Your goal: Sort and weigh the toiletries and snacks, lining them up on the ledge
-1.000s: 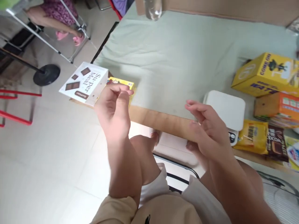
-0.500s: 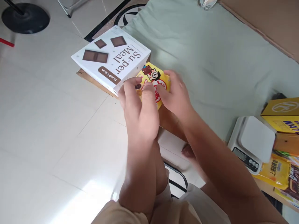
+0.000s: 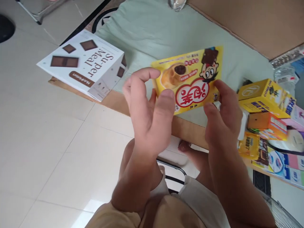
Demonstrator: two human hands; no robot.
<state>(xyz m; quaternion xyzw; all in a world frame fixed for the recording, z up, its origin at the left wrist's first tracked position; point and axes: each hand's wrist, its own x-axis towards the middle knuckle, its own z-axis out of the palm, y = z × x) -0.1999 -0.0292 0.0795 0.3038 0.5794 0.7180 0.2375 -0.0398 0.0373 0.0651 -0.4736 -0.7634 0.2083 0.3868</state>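
Note:
A yellow snack box with a cartoon figure and red lettering is held up between both hands above the cloth, its printing upside down to me. My left hand grips its left end, thumb on the front face and index finger bent over the corner. At the right end my right hand pinches the lower corner between thumb and fingers. Left of my hands, a white "Su-per Meal" box with chocolate pictures lies at the table's edge. The back of the yellow box is hidden.
Pale green cloth covers the table, with a cardboard sheet at the back right. On the right stand a yellow drink carton, an orange box, a yellow packet and other packages. Tiled floor lies to the left.
Both hands have lifted the yellow snack box away from the white box, to the right, and turned its face toward me. The view has swung right, bringing more packages into sight.

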